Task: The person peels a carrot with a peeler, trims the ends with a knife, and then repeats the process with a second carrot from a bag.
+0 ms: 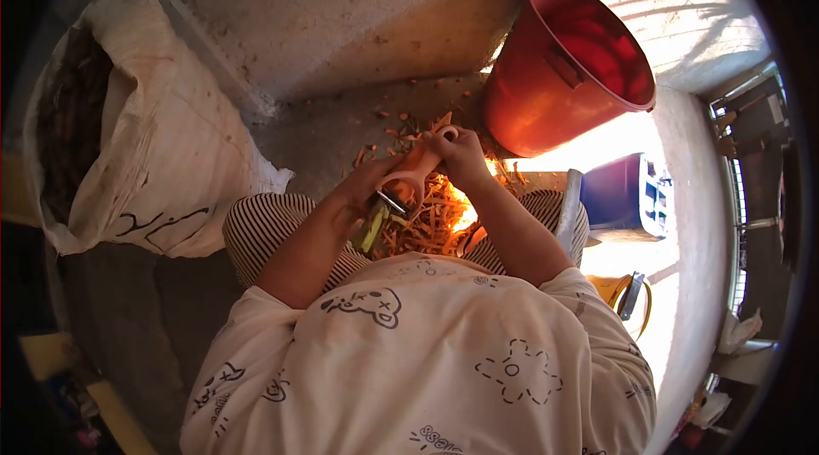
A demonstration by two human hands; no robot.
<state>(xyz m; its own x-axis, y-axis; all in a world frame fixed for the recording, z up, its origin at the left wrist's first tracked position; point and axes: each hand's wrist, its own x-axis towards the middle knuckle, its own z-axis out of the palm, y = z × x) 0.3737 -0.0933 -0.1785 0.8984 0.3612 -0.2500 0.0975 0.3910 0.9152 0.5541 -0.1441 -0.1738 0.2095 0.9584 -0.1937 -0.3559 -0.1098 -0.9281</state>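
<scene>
In the head view, my right hand (461,158) is closed around the handle of a pale orange Y-shaped peeler (416,173) with a ring at its end. The peeler's metal blade points down towards my left hand (365,185). My left hand's fingers are wrapped round a carrot (403,191), mostly hidden behind the peeler and hand. Orange peelings (431,229) are heaped below both hands, between my knees. Something yellow-green (372,229) shows just under my left hand.
A big white sack (171,139) of brownish, root-like things leans open at the left. A tall red bucket (533,88) stands at the right by the wall. Further right are a blue crate (610,192) and a yellow container (607,289). Scraps lie scattered on the floor.
</scene>
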